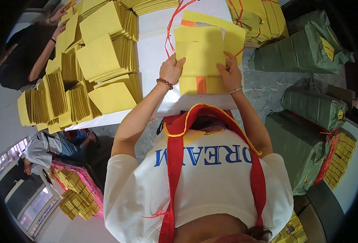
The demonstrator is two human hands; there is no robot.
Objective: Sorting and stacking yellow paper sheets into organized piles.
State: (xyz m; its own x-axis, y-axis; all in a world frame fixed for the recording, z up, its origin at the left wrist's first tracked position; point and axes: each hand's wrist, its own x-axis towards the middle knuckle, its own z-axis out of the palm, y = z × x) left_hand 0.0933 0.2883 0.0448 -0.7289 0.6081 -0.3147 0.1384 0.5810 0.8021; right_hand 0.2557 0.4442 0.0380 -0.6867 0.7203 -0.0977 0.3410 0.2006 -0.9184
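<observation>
Head view: the left hand [172, 70] pinches a yellow envelope [200, 52], fingertips hidden, while the right hand [230, 74] touches its edge, grip impossible to tell.

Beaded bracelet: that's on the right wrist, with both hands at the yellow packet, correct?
Wrong wrist: the head view shows the beaded bracelet on the left one. The left hand and right hand are indeed at the yellow packet.

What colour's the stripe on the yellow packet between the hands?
The stripe on the yellow packet is orange, clearest in the head view.
</observation>
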